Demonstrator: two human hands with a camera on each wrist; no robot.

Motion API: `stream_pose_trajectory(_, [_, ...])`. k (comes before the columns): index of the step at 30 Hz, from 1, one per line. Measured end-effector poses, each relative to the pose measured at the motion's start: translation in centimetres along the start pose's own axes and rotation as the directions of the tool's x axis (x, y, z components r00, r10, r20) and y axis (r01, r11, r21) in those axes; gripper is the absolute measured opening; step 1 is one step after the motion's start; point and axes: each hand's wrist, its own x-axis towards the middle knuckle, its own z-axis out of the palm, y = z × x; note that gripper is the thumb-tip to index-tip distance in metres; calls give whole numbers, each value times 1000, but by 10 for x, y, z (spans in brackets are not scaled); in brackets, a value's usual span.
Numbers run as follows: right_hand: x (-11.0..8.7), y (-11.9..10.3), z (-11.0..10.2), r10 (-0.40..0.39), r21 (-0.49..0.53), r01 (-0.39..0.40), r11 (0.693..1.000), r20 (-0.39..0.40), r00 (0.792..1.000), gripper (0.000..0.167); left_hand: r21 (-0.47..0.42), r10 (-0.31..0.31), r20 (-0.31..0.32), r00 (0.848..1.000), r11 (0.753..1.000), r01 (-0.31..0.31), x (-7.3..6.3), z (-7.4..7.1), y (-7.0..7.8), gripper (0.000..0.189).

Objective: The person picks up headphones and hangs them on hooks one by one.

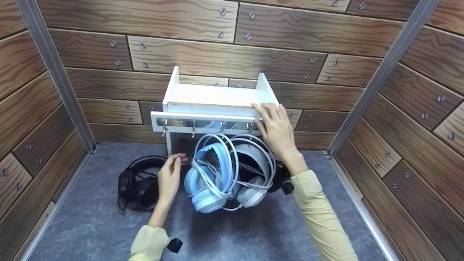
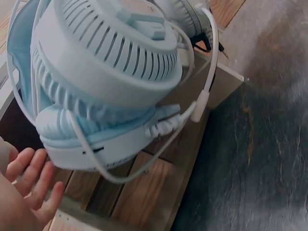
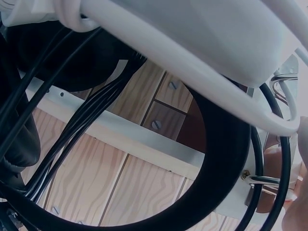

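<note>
A light-blue headset [image 1: 214, 181] hangs by its band and white cable loops from the white hook rack [image 1: 210, 116]. Beside it hangs a white-grey headset [image 1: 252, 194], with a black headset [image 3: 228, 144] partly hidden behind. My left hand [image 1: 170, 177] is just left of the blue headset, fingers loosely bent and holding nothing. In the left wrist view, its fingertips [image 2: 36, 159] lie close to the blue ear cup; contact is unclear. My right hand [image 1: 278, 132] rests on the rack's right end, fingers over the shelf edge and thumb near the hook rail.
Another black headset [image 1: 139, 188] lies on the grey floor [image 1: 90, 217] at the left, near the rack's foot. Several metal hooks [image 1: 193, 128] line the rail, the left ones bare. Wood-patterned walls [image 1: 203, 54] enclose the space.
</note>
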Motion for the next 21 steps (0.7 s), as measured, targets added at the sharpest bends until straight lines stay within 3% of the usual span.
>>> stream_pose_trajectory(7, [-1, 0, 1, 4, -2, -4, 1000, -11, 1000, 42, -52, 19, -80, 997, 998, -23, 4, -23, -3, 24])
stream_pose_trajectory(14, [-1, 0, 2, 1, 11, -1, 1000, -27, 1000, 42, -4, -18, -155, 988, 1000, 17, 4, -54, 9, 24])
stream_pose_trajectory(21, [0, 0, 1, -8, 10, 8, 1000, -19, 1000, 42, 150, -26, -251, 968, 986, 66, 13, -83, -26, 20])
